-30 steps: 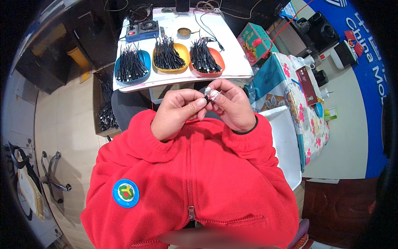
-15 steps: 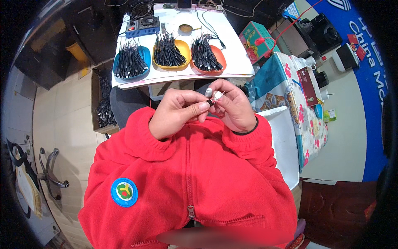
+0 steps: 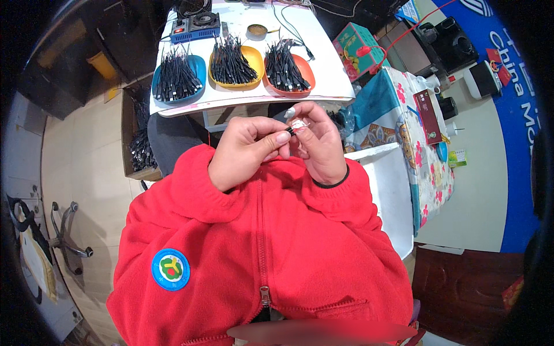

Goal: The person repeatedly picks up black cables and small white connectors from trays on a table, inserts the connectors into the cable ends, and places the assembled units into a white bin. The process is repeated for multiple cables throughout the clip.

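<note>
Both hands meet in front of my chest, just short of the white table's front edge. My left hand pinches a short black cable between thumb and forefinger. Thin red and pale wire ends stick out of it toward the right. My right hand is closed at those wire ends, thumb and fingers pressed together. White wrapping covers some of its fingertips. Beyond the hands stand a blue tray, a yellow tray and an orange tray, each heaped with short black cables.
On the white table stand a blue device with a round top and a small round tin. A cardboard box of black cables is at the left. At the right are a white foam box and a flower-cloth table.
The view has shifted slightly, so the trays sit a little higher and further left. My hands keep the same pinch on the cable, with the right fingers slightly moved at the wire ends.
</note>
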A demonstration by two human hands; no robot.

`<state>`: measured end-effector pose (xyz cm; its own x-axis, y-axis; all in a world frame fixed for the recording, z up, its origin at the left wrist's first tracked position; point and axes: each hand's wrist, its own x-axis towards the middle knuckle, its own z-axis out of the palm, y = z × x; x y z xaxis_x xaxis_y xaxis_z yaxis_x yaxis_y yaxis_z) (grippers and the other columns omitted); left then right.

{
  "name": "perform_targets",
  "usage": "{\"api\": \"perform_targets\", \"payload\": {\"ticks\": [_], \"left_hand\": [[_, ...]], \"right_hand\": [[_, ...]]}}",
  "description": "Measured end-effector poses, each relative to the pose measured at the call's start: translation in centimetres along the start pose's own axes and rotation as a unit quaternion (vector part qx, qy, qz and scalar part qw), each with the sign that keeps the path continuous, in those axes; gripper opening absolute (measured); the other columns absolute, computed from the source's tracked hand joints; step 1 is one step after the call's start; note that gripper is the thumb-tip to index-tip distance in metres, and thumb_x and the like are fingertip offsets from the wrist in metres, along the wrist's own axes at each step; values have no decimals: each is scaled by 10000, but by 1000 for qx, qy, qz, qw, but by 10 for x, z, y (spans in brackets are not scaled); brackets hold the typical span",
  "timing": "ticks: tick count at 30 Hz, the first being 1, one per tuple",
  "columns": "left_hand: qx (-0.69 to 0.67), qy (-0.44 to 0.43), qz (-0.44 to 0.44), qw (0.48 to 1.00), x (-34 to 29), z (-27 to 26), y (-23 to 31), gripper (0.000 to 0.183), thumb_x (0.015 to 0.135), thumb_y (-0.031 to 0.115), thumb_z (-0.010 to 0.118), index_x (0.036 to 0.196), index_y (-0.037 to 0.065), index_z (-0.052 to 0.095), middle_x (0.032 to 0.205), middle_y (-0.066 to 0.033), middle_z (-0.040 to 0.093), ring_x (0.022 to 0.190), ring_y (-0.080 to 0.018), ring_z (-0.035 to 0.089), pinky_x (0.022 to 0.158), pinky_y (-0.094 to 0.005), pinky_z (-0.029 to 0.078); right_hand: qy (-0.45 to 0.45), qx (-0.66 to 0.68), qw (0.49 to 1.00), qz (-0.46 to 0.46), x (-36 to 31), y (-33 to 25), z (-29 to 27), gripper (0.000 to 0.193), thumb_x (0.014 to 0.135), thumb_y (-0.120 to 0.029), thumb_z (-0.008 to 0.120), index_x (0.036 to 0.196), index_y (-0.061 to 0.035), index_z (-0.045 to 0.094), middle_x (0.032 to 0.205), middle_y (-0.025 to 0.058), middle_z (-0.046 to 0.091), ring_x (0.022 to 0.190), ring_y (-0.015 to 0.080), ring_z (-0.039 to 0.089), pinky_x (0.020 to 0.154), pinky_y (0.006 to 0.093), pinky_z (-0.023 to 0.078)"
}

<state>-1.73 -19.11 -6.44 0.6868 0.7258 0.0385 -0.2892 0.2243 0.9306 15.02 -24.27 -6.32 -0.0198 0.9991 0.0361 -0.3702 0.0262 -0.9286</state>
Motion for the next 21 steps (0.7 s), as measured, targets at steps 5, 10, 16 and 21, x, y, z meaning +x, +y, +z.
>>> {"api": "perform_targets", "payload": {"ticks": [5,10,16,21], "left_hand": [[39,-29,-26,998,2,-8,4,156,925,73,561,895,-53,648,713,-25,614,586,-32,496,513,-167,385],[40,-34,-14,999,4,-12,2,151,919,74,570,877,-50,645,671,-22,595,568,-40,492,503,-185,385],[32,-52,-35,998,3,-14,1,146,905,69,585,847,-53,642,645,-20,586,556,-47,493,491,-193,371],[17,-36,-50,998,-3,-23,10,162,890,104,607,820,-35,651,598,-8,552,513,-53,457,463,-195,319]], "right_hand": [[20,-90,996,-23,7,0,-4,172,931,-155,585,1038,-59,491,843,-2,540,618,32,439,489,160,317],[-14,-335,934,-125,8,-19,-5,165,931,-142,572,814,-31,535,666,16,509,586,73,438,493,226,338],[-5,-526,826,-204,3,-13,0,161,872,-95,599,762,-10,518,629,134,510,529,257,519,491,335,397],[137,-477,843,-207,1,-37,-22,108,906,-111,556,853,-19,572,716,93,569,597,232,532,564,310,434]]}}
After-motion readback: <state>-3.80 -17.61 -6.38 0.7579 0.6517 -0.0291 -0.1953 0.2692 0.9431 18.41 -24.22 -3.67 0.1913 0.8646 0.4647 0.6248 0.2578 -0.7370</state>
